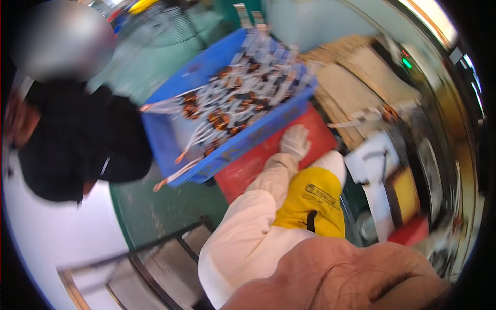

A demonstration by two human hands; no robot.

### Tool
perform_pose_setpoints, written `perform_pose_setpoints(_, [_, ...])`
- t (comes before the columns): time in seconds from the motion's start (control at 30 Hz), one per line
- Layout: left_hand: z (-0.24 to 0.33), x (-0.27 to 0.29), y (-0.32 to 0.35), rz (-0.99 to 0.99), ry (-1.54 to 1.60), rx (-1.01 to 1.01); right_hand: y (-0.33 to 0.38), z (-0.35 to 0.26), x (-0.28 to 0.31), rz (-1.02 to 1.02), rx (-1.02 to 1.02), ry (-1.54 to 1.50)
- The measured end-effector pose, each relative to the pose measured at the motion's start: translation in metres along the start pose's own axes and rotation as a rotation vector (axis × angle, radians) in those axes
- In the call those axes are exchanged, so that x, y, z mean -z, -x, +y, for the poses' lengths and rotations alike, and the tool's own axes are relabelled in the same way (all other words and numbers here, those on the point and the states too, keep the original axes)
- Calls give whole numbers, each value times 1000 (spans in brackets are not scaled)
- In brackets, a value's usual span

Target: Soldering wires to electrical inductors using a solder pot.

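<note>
My left hand, in a white glove with a cream sleeve behind it, lies flat on a red crate, its fingers against the near wall of a blue crate. The blue crate sits tilted on the red one and holds several copper coil parts with white leads. Beside my left arm is a yellow cover ending in a white rounded shape. The picture is blurred, and I cannot tell whether that shape is my right hand.
A person in black clothes stands close at the left. Green floor lies below the crates and a metal frame sits at the lower left. Flattened cardboard and a machine with a green lamp are at the right.
</note>
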State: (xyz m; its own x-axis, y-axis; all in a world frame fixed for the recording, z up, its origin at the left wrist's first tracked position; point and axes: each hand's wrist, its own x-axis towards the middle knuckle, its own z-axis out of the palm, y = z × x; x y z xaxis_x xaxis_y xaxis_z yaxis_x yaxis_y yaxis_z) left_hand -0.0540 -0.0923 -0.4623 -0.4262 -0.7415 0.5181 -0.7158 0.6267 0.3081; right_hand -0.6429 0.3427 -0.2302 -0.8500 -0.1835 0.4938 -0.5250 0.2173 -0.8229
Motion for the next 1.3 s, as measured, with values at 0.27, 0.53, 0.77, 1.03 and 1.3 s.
perform_pose_setpoints(0.27, [-3,-9,-2,35,-46,-62,-73,-116,-120,38,617,245])
perform_pose_setpoints(0.53, [-2,-7,-1,15,-61,-60,-38,-204,-259,-360,1060,716])
perform_pose_setpoints(0.77, [-1,-5,-2,15,-69,-63,16,-204,-398,-598,1270,750])
perform_pose_setpoints(1.03, [4,-1,-5,-31,-88,-37,64,-187,-516,-853,1335,966])
perform_pose_setpoints(1.3, [4,0,-7,-49,-70,-40,107,-151,-548,-962,1233,1016])
